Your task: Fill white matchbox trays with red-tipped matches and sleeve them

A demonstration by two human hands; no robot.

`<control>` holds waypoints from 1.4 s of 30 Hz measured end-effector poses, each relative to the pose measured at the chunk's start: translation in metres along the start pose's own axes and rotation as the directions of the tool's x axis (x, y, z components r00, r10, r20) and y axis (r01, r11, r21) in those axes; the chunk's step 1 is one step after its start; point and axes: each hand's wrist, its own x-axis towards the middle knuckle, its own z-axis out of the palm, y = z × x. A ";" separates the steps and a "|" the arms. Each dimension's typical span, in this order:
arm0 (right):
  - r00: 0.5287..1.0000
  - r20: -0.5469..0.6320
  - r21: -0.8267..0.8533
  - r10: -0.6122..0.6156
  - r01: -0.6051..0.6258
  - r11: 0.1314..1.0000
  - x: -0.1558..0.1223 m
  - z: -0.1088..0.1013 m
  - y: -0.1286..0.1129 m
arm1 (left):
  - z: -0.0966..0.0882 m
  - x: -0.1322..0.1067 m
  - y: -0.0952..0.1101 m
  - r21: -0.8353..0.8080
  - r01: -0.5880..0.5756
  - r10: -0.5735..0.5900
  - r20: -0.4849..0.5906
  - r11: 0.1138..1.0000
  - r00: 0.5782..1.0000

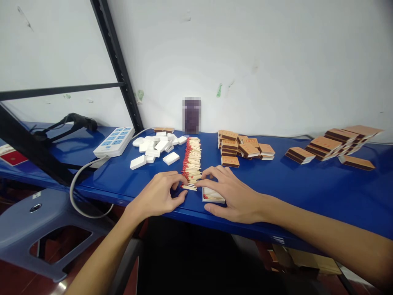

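Observation:
A long row of red-tipped matches (193, 157) lies on the blue table, heads to the left. My left hand (161, 192) is at the near end of the row, index finger and thumb curved but apart beside the match heads. My right hand (235, 194) arches over a small white matchbox tray (214, 199) with some matches inside. Its fingertips reach the plain ends of the near matches, and its thumb is spread toward the table edge. Part of the tray is hidden beneath that hand.
White matchbox trays (155, 145) lie heaped at the left. Brown matchboxes stand in a middle stack (229, 146) and a right stack (325, 144). A power strip (115, 140) with its cable sits by the black rack post (123, 69). A blue stool (52, 221) stands below left.

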 end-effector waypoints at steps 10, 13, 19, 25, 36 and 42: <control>0.999 -0.009 -0.026 0.043 -0.043 0.999 0.000 0.000 -0.001 | 0.002 -0.001 -0.001 -0.015 0.007 -0.008 -0.043 1.000 0.999; 0.999 -0.003 -0.034 0.040 -0.040 0.999 0.000 0.000 -0.001 | 0.002 -0.001 0.000 -0.013 0.031 -0.031 -0.052 0.999 0.998; 0.999 -0.018 -0.039 0.039 -0.039 0.998 0.000 0.001 0.000 | 0.002 0.001 0.001 0.016 0.064 -0.063 -0.059 0.998 0.996; 0.999 -0.031 -0.061 0.032 -0.034 0.998 0.000 -0.001 -0.001 | 0.003 0.001 0.000 0.005 0.046 -0.045 -0.051 0.999 0.998; 0.998 -0.016 -0.030 0.055 -0.055 0.998 0.000 -0.003 -0.001 | 0.000 0.000 0.002 -0.035 0.026 -0.027 -0.020 0.999 0.999; 0.999 -0.010 -0.020 0.043 -0.044 0.999 0.001 -0.002 -0.001 | 0.001 0.000 0.001 -0.041 0.017 -0.017 -0.006 0.999 1.000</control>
